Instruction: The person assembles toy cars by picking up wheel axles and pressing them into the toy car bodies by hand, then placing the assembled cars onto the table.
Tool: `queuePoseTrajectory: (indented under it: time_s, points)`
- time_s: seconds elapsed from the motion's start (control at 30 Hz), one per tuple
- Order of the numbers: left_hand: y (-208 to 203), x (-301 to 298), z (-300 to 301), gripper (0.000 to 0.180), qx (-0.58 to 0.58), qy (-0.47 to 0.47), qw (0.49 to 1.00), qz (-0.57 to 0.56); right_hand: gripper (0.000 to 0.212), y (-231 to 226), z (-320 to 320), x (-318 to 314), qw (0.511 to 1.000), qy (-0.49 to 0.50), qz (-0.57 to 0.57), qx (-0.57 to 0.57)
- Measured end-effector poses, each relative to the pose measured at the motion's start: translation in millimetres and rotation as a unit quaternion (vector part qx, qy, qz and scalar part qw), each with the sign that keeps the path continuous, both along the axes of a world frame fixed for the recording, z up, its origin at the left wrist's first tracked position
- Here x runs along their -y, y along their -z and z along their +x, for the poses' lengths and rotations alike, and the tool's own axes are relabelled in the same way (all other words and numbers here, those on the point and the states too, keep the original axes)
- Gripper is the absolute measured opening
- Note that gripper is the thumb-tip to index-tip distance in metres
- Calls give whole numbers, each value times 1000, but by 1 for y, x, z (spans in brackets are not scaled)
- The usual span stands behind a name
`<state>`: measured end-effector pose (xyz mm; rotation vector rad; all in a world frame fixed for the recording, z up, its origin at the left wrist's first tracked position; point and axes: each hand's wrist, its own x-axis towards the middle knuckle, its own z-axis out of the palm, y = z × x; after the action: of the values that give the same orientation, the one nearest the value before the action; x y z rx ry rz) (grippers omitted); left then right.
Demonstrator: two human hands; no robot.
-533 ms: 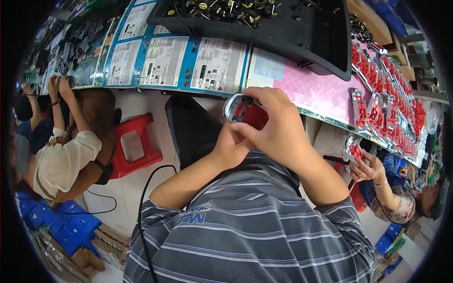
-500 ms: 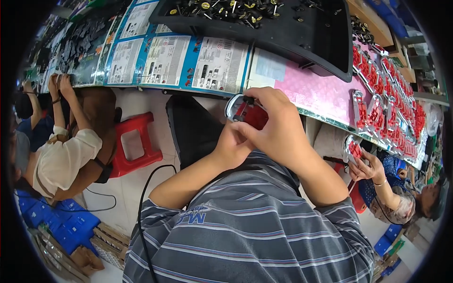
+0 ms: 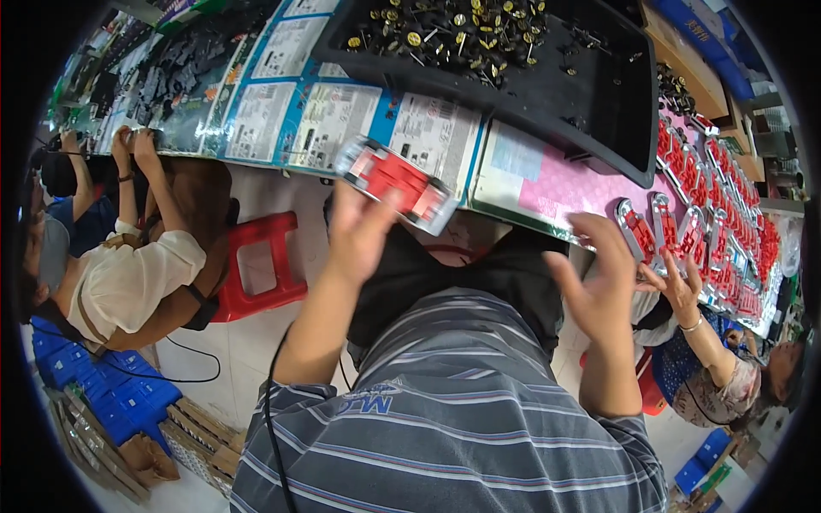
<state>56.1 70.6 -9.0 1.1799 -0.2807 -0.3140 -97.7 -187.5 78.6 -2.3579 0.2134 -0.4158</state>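
Note:
My left hand [image 3: 357, 235] grips a toy car body [image 3: 398, 184] with a red underside and a silver-grey shell, a little blurred. It is held over the table's near edge, red side up. My right hand [image 3: 597, 286] is empty, its fingers spread, just off the table edge at right. Nearest to it are several similar red and silver toy car bodies [image 3: 634, 229] on the pink part of the tabletop. Whether the held car has wheels on it, I cannot tell.
A large black tray [image 3: 599, 120] holds many small black wheels with yellow hubs [image 3: 479, 43]. Printed card sheets [image 3: 342, 115] lie left of it. A co-worker's hand [image 3: 682, 295] reaches to the cars at right; another person [image 3: 128, 282] works at left beside a red stool [image 3: 269, 256].
My hands have parted. The left has carried the toy car leftward to the table edge, while the right has let go and moved right, opening. The co-worker's hand at right no longer holds a car.

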Motion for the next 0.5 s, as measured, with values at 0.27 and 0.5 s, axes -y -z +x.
queuePoseTrajectory:
  time_s: [0.27,0.5]
  points:
    - [-25,-81,162,21,11,-111,979,171,46,3,-53,72,956,176,-216,-90]
    - [-29,-132,227,32,-111,-148,913,363,66,26,-34,87,943,210,-219,-137]
